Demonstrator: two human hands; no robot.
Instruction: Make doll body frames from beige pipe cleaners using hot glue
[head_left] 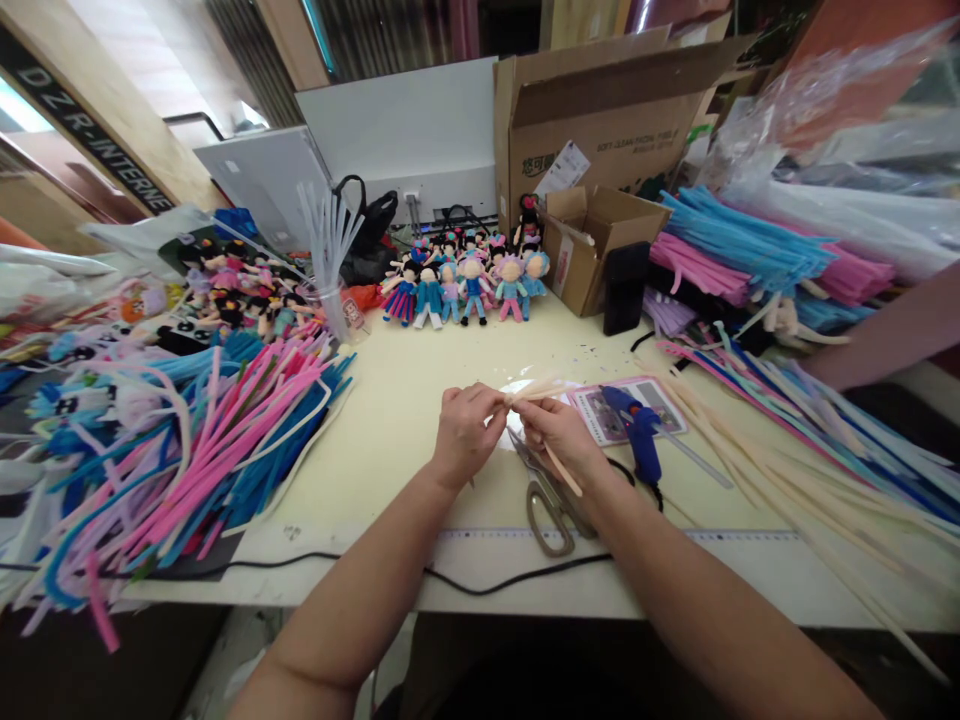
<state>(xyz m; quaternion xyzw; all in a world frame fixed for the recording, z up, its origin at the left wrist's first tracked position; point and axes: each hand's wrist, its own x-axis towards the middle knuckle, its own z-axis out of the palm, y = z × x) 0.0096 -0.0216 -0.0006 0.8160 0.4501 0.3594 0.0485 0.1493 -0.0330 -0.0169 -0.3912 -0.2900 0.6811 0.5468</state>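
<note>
A pale yellow desk (397,400) spreads out, and both forearms (386,555) angle inward over it — left hand (469,432) arched, right hand (556,432) curled, fingertips together, pinching a beige fuzzy strip (564,470) between them, one end slanting past the right palm! Scissors (549,515) lie just below, a blue glue gun (641,435) rightward.

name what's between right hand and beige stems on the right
In the head view, the blue glue gun, partly over a pink-edged card, and a translucent stick lie between the right hand and beige stems.
</note>
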